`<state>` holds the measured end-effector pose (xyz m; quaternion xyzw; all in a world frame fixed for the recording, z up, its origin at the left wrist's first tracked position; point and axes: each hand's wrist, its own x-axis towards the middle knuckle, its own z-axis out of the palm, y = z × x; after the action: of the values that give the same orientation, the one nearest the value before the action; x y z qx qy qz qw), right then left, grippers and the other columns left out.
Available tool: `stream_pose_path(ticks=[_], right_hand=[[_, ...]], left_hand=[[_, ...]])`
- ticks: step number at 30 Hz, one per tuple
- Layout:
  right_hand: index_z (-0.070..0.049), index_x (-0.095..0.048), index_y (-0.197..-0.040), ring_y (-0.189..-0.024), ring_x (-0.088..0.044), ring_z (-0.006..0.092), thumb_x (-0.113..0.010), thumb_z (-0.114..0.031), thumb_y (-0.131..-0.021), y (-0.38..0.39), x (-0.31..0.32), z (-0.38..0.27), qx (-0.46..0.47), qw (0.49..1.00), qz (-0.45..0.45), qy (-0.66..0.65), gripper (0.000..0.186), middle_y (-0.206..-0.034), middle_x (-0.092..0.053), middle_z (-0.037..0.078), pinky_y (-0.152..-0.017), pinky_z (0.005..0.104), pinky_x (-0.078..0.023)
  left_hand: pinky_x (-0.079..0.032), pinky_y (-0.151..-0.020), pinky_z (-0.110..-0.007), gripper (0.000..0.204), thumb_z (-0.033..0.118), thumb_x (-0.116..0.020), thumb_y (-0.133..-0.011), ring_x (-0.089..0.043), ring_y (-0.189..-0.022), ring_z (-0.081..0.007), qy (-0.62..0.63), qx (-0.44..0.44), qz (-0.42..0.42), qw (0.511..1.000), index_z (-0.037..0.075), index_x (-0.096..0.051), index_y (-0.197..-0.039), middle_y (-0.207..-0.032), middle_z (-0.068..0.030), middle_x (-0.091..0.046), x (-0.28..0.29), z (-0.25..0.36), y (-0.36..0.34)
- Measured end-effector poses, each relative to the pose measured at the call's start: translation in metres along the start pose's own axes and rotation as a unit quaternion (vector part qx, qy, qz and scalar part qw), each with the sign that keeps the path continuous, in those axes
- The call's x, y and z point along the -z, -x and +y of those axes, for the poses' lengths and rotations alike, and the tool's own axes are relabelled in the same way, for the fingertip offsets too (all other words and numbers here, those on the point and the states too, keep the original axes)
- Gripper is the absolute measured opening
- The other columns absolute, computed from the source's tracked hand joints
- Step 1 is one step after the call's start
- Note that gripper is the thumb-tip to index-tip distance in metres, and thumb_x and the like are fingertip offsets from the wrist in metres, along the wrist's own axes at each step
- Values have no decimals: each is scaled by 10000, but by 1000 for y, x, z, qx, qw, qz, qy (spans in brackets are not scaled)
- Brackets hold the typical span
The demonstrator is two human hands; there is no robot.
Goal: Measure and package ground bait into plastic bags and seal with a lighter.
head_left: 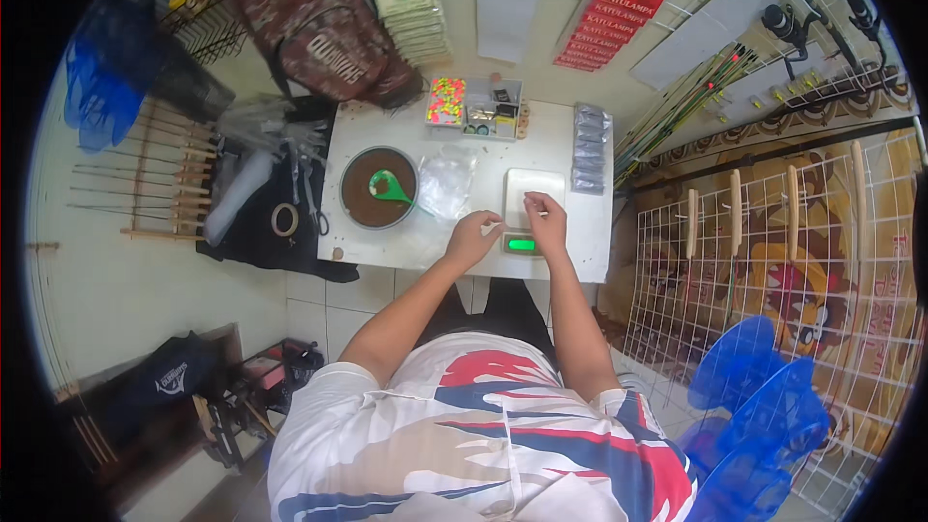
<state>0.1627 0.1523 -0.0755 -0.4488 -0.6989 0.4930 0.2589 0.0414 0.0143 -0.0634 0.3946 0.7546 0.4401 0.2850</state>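
My left hand is closed at the near-left corner of a white digital scale, thumb and fingertips drawn together. Over the scale's right side is my right hand, its fingers curled toward the thumb. Anything pinched in either hand is too small or too clear to make out. A green display glows at the scale's near end. Left of the hands stands a round bowl of brown grainy material, with a green scoop lying in it. Clear plastic bags lie between bowl and scale.
At the table's back sits a compartment box with bright beads and small parts. Grey packets line the right edge. Left of the table are scissors and a tape roll on black cloth. A white wire rack stands at right.
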Motion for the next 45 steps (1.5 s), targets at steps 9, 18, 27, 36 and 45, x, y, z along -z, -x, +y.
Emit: stream_pose_path(ticks=[9,18,27,36,45], right_hand=[[-11,-694,-1024,-736,-610,108,-667,-147,-890,60,-61,11,-5,989,-138,-54,193,-822,-667,44,-677,244,-499],[-18,-703,-1024,-731,-616,121,-669,-182,-883,75,-60,3,-36,983,-167,-65,219,-812,-676,53,-687,270,-504],[-4,-590,-1220,-833,-652,197,-536,-508,-912,78,-44,1,-233,951,-194,-60,593,-1045,-672,123,-679,330,-520],[13,-368,-1424,-1045,-612,262,-245,-855,-825,60,-32,-35,-272,880,-316,-225,1062,-1271,-569,171,-785,398,-521],[-65,-678,-1086,-964,-573,107,-649,-333,-922,58,-44,-45,-144,939,-270,-157,316,-1042,-665,16,-799,274,-445]], left_hand=[[-424,-1004,-446,397,121,-716,-757,-467,-1227,-378,-283,24,28,958,60,-615,-1136,-1375,-191,-469,45,-94,72],[-461,-842,-446,459,141,-649,-811,-555,-1061,-279,-376,32,40,925,77,-536,-1252,-1138,-91,-580,47,-121,69],[-488,-795,-425,131,144,-645,-836,-639,-891,-310,-208,-80,108,969,53,-718,-895,-895,-120,-703,59,-79,74],[-467,-884,-412,117,86,-689,-746,-613,-994,-282,-215,-249,58,943,50,-691,-858,-1046,-85,-690,74,-38,80],[-474,-938,-406,174,56,-686,-744,-596,-1090,-305,-98,-181,29,978,30,-670,-915,-1130,-140,-654,81,-41,79]])
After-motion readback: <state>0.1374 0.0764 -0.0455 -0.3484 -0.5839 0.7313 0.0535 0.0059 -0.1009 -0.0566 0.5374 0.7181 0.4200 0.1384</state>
